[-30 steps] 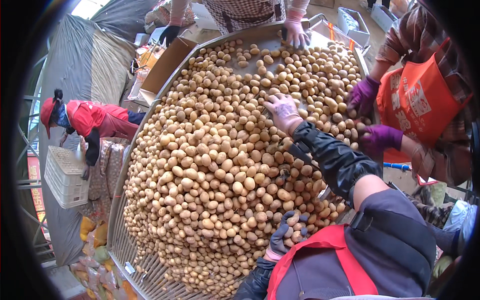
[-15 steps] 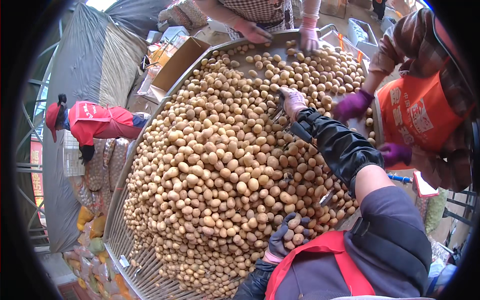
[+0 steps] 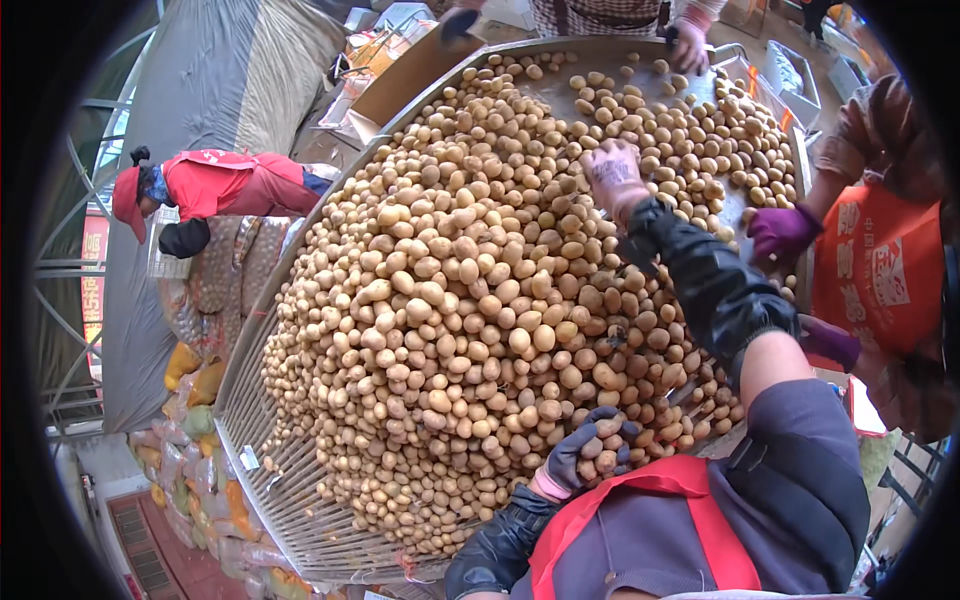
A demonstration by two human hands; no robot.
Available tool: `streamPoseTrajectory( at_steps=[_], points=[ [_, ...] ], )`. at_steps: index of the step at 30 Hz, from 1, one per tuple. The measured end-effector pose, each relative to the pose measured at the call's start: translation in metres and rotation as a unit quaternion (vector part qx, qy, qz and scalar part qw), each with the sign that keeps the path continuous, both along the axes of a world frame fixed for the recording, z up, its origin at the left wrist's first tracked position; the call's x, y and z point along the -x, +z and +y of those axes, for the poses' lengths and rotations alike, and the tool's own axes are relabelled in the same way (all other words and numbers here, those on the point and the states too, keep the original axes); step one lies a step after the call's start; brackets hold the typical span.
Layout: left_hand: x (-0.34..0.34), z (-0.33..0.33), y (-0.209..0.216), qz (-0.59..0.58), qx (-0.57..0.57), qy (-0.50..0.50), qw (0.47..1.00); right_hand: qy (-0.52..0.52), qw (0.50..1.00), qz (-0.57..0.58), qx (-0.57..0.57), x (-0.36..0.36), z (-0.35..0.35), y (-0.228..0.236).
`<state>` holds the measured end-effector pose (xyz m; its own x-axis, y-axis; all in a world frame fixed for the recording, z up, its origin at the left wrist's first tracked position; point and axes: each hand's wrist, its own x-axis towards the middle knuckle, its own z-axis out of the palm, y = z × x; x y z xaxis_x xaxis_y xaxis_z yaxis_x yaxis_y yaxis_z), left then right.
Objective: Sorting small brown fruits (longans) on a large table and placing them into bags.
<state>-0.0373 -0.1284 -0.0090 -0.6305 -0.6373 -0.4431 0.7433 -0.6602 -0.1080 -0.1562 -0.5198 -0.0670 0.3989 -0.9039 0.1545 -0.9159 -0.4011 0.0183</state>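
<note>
- My left hand, in a dark glove, is curled round a clutch of small potatoes at the near edge of the heap; fingers wrapped, cupped so none roll off.
- My right hand is stretched far out over the pile, pale glove palm down on the potatoes up there. Fingers look loosely bent, but whether they are closed on anything I cannot tell from this angle.
- So the two hands are well apart: one tucked close to my chest, one reaching up toward the thin end of the pile.
- The potato heap fills the sorting table, a long tray with a slatted metal floor showing bare at the lower left. I judge the slats let dirt fall through, and the raised rim keeps the round ones from running off.
- Toward the far end the potatoes lie thin and scattered on bare metal, easier to see one by one; near me they are piled deep.
- Purple-gloved hands of a co-worker in an orange apron work the right rim, just beside my right sleeve.
- Another person's hand rests at the far rim.
- Off to the left, well apart from the table, a person in a red jacket bends over a white crate.
- A cardboard box stands open against the far left rim, close enough to drop things into.
</note>
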Motion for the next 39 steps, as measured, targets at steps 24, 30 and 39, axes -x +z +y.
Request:
streamPoseTrajectory(
  at_steps=[24,30,39],
  points=[
    [0.0,0.043,-0.01,0.281,0.106,0.146,0.943,0.363,0.731,-0.482,-0.318,-0.037,0.17,0.088],
    [-0.002,0.061,-0.006,0.037,0.124,0.003,0.992,0.387,0.622,-0.558,-0.39,-0.074,0.211,0.102],
    [-0.005,0.063,-0.005,-0.078,0.076,-0.013,0.994,0.273,0.801,-0.501,-0.179,-0.235,0.08,0.041]
  ],
)
